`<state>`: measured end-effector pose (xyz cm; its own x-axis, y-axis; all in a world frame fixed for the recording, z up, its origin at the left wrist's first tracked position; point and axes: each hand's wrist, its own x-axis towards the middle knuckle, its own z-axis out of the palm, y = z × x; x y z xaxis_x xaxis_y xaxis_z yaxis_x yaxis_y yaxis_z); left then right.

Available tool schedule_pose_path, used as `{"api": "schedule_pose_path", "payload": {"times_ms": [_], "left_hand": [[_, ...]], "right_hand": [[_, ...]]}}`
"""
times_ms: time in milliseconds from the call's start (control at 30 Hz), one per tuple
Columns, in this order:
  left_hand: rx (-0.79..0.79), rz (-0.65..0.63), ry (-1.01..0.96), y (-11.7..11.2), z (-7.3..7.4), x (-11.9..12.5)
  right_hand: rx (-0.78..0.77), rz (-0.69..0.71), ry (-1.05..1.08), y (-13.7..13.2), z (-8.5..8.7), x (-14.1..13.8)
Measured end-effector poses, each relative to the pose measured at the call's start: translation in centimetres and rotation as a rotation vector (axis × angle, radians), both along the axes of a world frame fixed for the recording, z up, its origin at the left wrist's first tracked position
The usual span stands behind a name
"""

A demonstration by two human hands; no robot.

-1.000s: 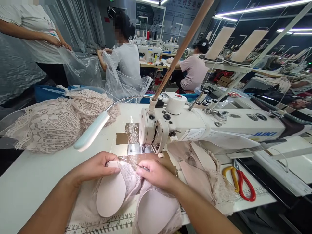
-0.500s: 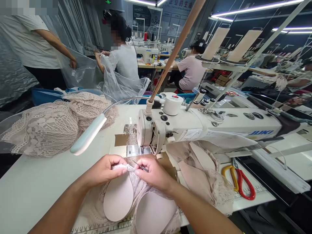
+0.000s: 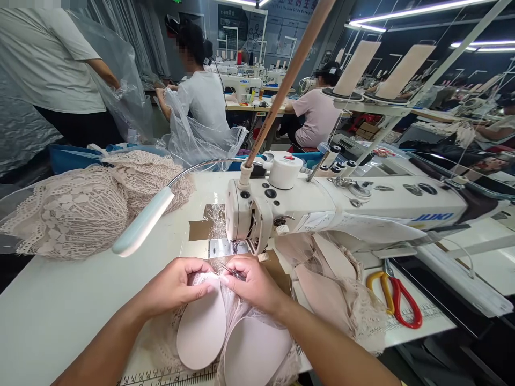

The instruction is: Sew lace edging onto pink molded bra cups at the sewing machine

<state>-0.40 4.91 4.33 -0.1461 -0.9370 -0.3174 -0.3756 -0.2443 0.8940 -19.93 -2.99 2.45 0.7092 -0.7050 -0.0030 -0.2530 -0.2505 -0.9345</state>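
Note:
A beige bra with smooth moulded cups (image 3: pixel 202 329) and lace edging lies at the table's front, inner side up. My left hand (image 3: pixel 177 287) pinches the upper lace edge of the left cup between thumb and fingers. Beside it, my right hand (image 3: pixel 255 284) is closed with its fingertips at the same edge. A small dark metal tool with a thin pointed tip (image 3: pixel 234 273), perhaps thread snips, sits in the right hand, its tip pointing left. Both hands are just in front of the sewing machine's needle area (image 3: pixel 241 247). The fingers hide the pinched spot.
The white sewing machine (image 3: pixel 289 206) stands behind my hands, with a lit lamp (image 3: pixel 142 222) to its left. Lace bras (image 3: pixel 84 214) are piled at left. More beige pieces (image 3: pixel 325 289) and scissors with red and yellow handles (image 3: pixel 404 303) lie at right. Co-workers are beyond.
My left hand has moved slightly right, closer to the right hand, and the left cup has shifted right with it. The standing person at left has moved the clear plastic.

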Motion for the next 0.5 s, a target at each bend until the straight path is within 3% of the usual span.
{"api": "schedule_pose_path", "payload": {"times_ms": [200, 367, 500], "left_hand": [[-0.050, -0.053, 0.121, -0.5, -1.0, -0.5], [-0.015, 0.002, 0.254, -0.5, -0.9, -0.5], [0.001, 0.043, 0.299, -0.5, -0.7, -0.6]], "right_hand": [[0.081, 0.037, -0.017, 0.0, -0.2, -0.1], [0.226, 0.078, -0.116, -0.5, 0.1, -1.1], [0.183, 0.119, -0.053, -1.0, 0.6, -1.5]]}}
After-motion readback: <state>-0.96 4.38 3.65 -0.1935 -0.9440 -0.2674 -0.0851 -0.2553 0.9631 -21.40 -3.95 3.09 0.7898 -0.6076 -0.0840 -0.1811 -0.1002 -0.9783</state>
